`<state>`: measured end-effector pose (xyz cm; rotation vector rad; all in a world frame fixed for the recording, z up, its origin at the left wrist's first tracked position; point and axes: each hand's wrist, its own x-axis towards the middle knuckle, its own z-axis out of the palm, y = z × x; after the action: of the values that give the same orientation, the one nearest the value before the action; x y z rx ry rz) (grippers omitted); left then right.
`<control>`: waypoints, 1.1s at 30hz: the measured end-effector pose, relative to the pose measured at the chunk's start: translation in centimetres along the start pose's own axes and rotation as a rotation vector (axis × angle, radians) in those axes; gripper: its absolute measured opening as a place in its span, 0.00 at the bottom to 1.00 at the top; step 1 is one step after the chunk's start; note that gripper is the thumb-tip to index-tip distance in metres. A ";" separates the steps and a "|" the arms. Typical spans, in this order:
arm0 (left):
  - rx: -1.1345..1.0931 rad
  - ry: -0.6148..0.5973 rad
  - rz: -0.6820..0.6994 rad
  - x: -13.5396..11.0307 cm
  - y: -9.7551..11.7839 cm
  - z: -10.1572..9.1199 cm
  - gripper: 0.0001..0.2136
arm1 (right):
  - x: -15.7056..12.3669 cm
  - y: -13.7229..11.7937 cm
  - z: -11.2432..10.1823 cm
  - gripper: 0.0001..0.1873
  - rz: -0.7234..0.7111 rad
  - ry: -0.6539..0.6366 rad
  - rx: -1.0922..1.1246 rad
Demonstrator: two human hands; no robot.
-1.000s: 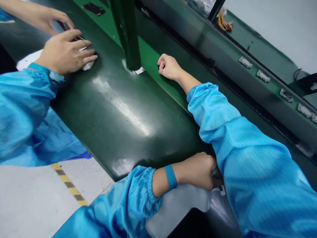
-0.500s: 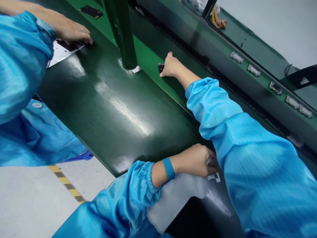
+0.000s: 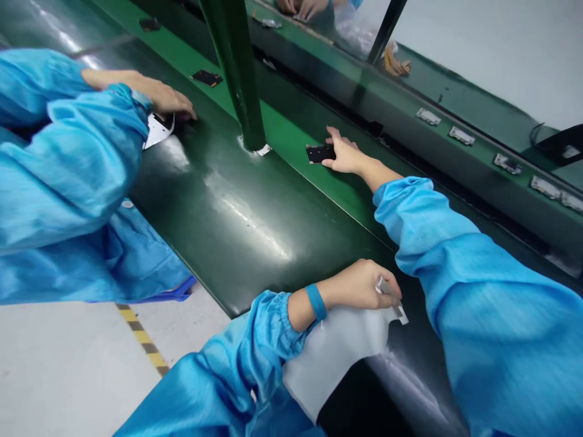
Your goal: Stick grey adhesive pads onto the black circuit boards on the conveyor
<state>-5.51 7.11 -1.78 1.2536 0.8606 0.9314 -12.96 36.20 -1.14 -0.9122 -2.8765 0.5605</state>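
My right hand (image 3: pixel 348 153) reaches across to the bright green belt. Its thumb and fingers are apart around the near end of a flat black rectangular board (image 3: pixel 316 153), with the thumb tip at the board's edge. Most of the board lies uncovered on the belt. Closer to me, my left hand (image 3: pixel 364 284), with a blue band on the wrist, is closed on a small silvery strip (image 3: pixel 399 312); its exact kind is unclear. Beneath that hand is a whitish-grey sheet (image 3: pixel 337 349) on the dark green bench (image 3: pixel 228 243).
A green post (image 3: pixel 234 73) rises beside the belt. Beyond it lie more black boards (image 3: pixel 206 77). At left, a co-worker's hand (image 3: pixel 166 100) is over a white sheet (image 3: pixel 157 132). Several small silvery parts (image 3: pixel 461 136) sit along the far ledge. Another person's hands (image 3: pixel 305 9) show at the top.
My right hand has drawn back to the right along the black board, uncovering more of it. My left hand keeps its hold, and the silvery strip shows more clearly. The view has shifted.
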 end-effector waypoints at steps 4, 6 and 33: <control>-0.059 0.048 -0.004 0.1 0.1 -0.6 0.03 | -1.3 0.2 0.4 0.52 0.051 0.042 -0.017; -0.075 0.083 0.002 0.2 0.1 -0.7 0.03 | -3.2 0.6 0.2 0.53 0.123 0.068 -0.054; -0.152 0.653 0.025 1.1 0.0 -1.3 0.08 | -31.8 -3.8 0.9 0.28 0.346 0.388 0.764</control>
<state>-6.33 8.60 -1.94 0.8291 1.2498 1.4330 10.96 14.93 0.65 -1.1831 -1.9096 1.2265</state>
